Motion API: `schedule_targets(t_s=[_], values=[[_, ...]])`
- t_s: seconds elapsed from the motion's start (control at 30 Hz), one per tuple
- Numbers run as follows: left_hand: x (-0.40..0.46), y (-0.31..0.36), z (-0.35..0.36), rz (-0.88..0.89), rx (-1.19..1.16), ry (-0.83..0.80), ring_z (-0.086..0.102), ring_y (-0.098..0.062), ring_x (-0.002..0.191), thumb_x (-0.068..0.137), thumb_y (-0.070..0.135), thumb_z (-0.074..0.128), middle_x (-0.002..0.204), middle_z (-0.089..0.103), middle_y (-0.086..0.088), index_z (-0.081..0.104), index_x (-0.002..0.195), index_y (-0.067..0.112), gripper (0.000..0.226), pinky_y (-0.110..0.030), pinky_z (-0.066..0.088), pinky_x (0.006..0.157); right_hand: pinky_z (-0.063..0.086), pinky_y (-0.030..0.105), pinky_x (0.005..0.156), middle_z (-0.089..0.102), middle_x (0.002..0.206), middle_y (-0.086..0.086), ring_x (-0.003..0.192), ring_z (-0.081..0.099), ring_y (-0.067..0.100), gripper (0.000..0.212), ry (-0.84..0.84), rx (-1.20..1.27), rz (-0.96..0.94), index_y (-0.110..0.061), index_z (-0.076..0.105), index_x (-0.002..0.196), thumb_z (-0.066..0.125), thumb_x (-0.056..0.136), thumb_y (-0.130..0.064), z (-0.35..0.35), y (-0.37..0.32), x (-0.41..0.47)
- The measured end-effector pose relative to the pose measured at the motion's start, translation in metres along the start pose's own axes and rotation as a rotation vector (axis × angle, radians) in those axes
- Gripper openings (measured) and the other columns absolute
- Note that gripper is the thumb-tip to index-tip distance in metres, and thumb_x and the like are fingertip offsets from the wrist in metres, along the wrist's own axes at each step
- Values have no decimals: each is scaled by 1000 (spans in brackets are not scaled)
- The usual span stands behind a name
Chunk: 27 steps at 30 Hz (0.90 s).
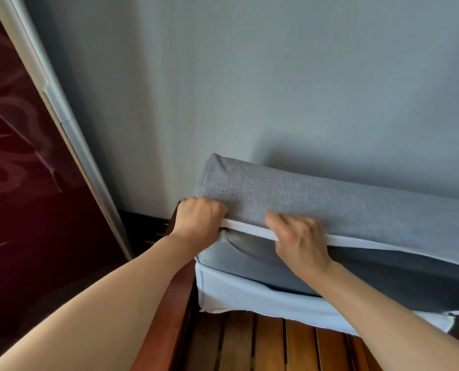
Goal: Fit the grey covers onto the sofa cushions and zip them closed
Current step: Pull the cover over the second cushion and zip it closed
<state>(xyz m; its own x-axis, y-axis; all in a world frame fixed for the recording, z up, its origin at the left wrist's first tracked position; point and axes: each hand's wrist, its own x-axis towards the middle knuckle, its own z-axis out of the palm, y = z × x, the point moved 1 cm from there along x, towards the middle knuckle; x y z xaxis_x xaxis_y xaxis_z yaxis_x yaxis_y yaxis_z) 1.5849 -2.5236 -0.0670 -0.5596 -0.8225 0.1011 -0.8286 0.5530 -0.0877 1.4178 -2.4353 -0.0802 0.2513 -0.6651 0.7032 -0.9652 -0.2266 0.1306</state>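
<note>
Head view: the left hand [200,218] has its grip curled tight around the corner end of the white zipper tape [249,228], knuckles up. The right hand [300,241] lies across the same tape further along, fingers spread and relaxed, pressing the fabric. Both work on a grey cover [316,204] of coarse woven cloth, pulled over a cushion [249,261] that stands on edge against the pale wall [249,76]. Below the tape the cover gapes, showing darker fabric inside. The cushion rests on a slatted wooden sofa frame [271,344].
</note>
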Motion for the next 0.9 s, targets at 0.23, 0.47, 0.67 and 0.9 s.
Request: schedule_targets(t_s=[0.23,0.47,0.67,0.9], values=[[-10,-5,-2,117,-77,216,59,-28,61,45,20,85,68,58,-1,49,66,16,42,-21,21,45,30,30,47,45,63,3,53,43,22,26,-121,-199,5,-16,36,79,42,65,5,-11,2,-6],[5,52,-17,267,-91,178,48,-27,105,47,44,86,117,46,-4,49,112,20,78,-40,42,87,28,34,61,51,77,6,67,49,27,22,-284,-258,98,-11,55,79,44,62,-1,-50,57,-54],[21,142,-16,307,-49,27,9,-26,140,71,48,74,151,10,-7,16,144,34,94,-46,22,111,35,34,50,47,66,11,55,48,29,24,-169,-435,235,-7,49,70,33,63,9,-89,129,-88],[35,281,-36,363,-55,73,28,-25,131,74,48,72,144,26,-4,28,136,29,78,-40,38,93,26,25,43,45,51,9,40,46,26,34,-249,-473,413,-4,52,65,62,43,20,-138,214,-149]])
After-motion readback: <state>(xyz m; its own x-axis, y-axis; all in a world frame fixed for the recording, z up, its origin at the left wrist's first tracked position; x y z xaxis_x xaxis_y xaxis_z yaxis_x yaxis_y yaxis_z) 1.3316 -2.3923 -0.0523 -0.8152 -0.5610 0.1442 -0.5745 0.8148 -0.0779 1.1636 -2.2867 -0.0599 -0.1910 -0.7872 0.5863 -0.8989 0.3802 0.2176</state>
